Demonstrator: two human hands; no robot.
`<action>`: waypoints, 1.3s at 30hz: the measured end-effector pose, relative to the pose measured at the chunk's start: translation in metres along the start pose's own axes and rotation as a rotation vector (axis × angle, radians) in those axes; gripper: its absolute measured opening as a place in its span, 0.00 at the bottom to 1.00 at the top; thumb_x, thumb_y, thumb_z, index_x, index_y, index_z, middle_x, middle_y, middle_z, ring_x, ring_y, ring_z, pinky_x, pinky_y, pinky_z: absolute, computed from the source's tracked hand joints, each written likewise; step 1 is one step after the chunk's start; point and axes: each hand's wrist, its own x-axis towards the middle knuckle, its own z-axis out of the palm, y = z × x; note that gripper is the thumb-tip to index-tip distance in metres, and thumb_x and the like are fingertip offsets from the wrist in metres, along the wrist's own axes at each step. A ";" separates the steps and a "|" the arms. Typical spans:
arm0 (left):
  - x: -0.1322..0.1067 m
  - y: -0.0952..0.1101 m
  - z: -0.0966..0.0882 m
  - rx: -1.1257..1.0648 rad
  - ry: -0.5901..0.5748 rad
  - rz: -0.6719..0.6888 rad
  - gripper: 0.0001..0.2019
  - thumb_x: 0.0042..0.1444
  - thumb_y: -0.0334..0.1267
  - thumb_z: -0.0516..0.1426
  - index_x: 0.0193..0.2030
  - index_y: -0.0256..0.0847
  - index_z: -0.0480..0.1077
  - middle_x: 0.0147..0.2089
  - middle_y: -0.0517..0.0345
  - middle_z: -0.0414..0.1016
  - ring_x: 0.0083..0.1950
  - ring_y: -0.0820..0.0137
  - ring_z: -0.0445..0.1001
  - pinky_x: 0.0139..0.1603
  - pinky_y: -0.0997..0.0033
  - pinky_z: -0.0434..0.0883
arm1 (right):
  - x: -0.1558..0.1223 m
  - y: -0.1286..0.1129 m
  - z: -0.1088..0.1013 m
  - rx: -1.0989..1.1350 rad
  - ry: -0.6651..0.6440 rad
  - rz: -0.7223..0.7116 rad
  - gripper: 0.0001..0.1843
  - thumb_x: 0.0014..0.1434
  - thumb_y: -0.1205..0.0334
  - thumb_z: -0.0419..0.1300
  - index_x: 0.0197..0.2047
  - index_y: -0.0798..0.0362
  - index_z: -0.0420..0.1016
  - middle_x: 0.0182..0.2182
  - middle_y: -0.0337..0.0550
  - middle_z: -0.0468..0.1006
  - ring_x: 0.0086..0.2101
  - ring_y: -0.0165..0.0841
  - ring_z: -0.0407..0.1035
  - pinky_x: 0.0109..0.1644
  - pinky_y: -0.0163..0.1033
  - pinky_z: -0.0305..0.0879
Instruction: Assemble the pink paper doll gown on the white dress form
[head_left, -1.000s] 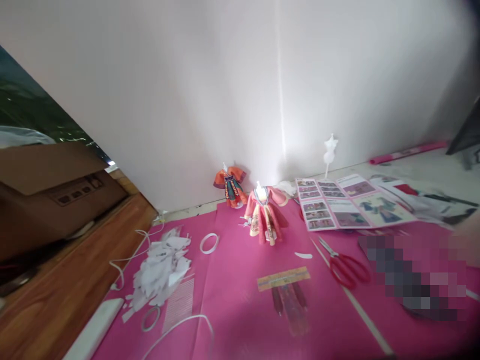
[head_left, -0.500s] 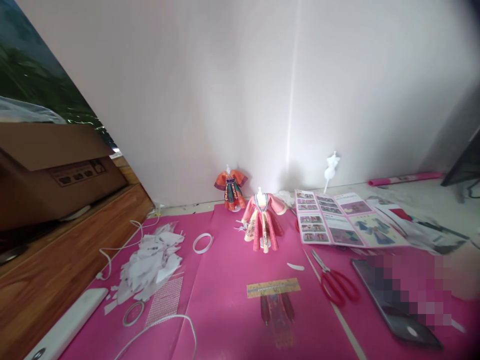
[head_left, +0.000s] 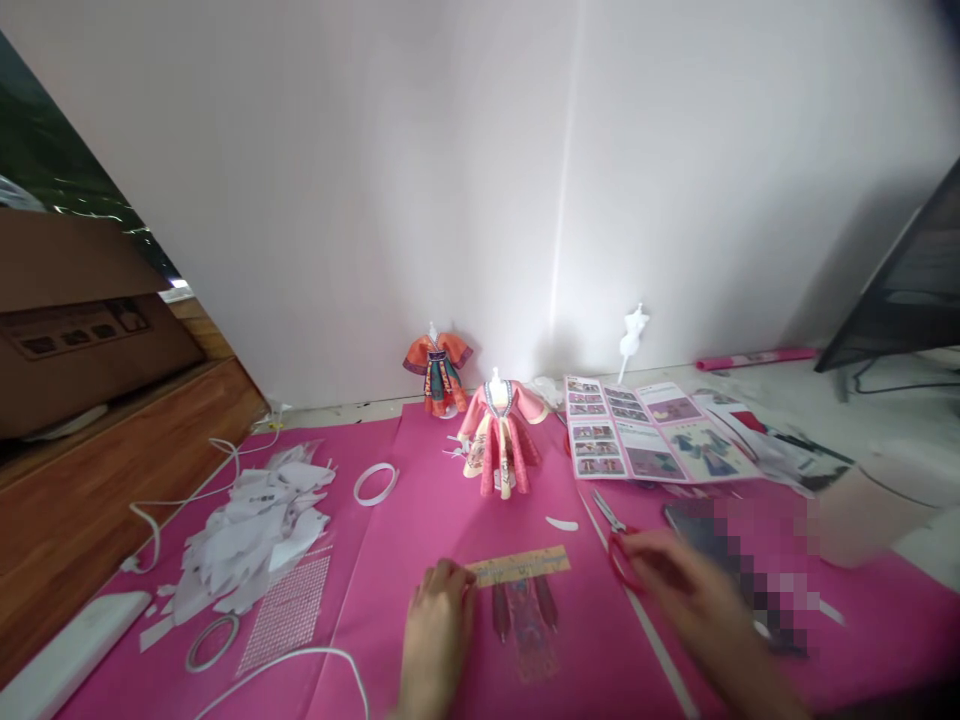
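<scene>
My left hand (head_left: 442, 615) rests on the pink mat with its fingers bent together over the left end of a gold patterned strip (head_left: 521, 566). Below that strip lies a flat doll-clothes piece (head_left: 529, 625) with dark red side bands. At the right, my blurred right hand (head_left: 686, 590) has its fingers closed at the red handles of the scissors (head_left: 621, 555), whose blades point away from me. Beyond the strip stands a small dress form in a pink and cream robe (head_left: 501, 435). A second form, in an orange and green robe (head_left: 437, 370), is behind it to the left.
An instruction sheet (head_left: 652, 435), a bare white dress form (head_left: 634, 330) and a dark phone-like slab (head_left: 694, 525) are on the right. White scraps (head_left: 251, 530), a tape ring (head_left: 376, 484), a gem sheet (head_left: 289, 610) and a white cable (head_left: 300, 652) lie left.
Both my hands have come into view, the left onto the strip's end and the right onto the scissors' handles. The camera has turned slightly right.
</scene>
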 end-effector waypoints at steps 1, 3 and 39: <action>0.006 0.002 -0.003 0.030 -0.031 -0.025 0.13 0.63 0.28 0.51 0.43 0.42 0.77 0.46 0.51 0.77 0.48 0.62 0.75 0.49 0.64 0.68 | 0.001 0.003 0.006 -0.014 -0.060 -0.016 0.09 0.63 0.58 0.58 0.43 0.51 0.77 0.39 0.43 0.79 0.37 0.35 0.74 0.40 0.40 0.72; 0.015 0.005 -0.006 0.081 -0.061 -0.058 0.14 0.64 0.27 0.50 0.46 0.41 0.76 0.47 0.51 0.76 0.50 0.62 0.74 0.50 0.65 0.67 | 0.007 0.008 0.022 -0.103 -0.162 -0.026 0.11 0.61 0.62 0.55 0.37 0.51 0.79 0.35 0.43 0.81 0.36 0.37 0.75 0.40 0.40 0.70; 0.020 0.002 0.023 -1.142 0.055 -0.184 0.24 0.55 0.48 0.61 0.55 0.38 0.71 0.59 0.42 0.75 0.61 0.54 0.72 0.62 0.55 0.66 | 0.012 -0.037 0.066 1.065 -0.369 0.532 0.17 0.48 0.55 0.67 0.28 0.50 0.61 0.22 0.34 0.73 0.23 0.33 0.71 0.28 0.37 0.66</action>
